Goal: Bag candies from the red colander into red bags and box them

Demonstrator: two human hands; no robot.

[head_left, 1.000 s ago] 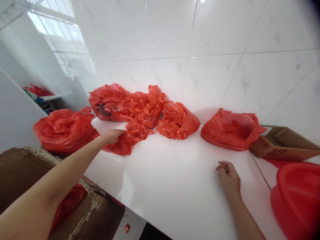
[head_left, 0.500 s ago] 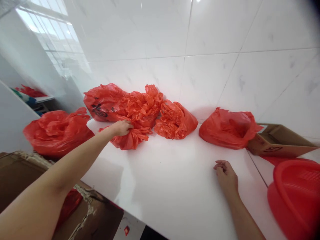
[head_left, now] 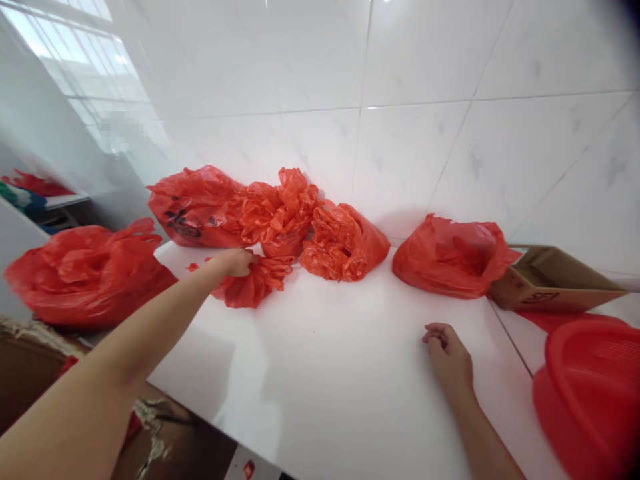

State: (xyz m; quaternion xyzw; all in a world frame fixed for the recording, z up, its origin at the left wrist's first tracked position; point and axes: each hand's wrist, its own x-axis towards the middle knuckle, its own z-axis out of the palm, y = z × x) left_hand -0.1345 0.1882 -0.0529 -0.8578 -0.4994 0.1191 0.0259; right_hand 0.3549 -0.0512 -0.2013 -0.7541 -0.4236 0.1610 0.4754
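My left hand (head_left: 241, 262) is closed on the gathered top of a small red plastic bag (head_left: 250, 285) lying on the white table (head_left: 340, 347). Just behind that bag sit a crumpled red bag (head_left: 287, 223) and a larger red bag with black print (head_left: 195, 217). To their right stands another crumpled red bag (head_left: 347, 243). Over the right part of the table, my right hand (head_left: 447, 350) has its fingers curled in, with nothing visible in them. Nearest to it is an open-topped red bag (head_left: 453, 260) by the wall. The contents of the bags are hidden.
A big red bag (head_left: 90, 277) sits at the left, beside a torn cardboard box (head_left: 185, 443). At the right are an open cardboard carton (head_left: 560, 300) and a red plastic basket (head_left: 565, 393). A tiled wall (head_left: 415, 147) closes off the back.
The held red bag has come slightly toward me, out from the crumpled bag behind it. My right hand stays nearly in place. The view has shifted a little to the right.
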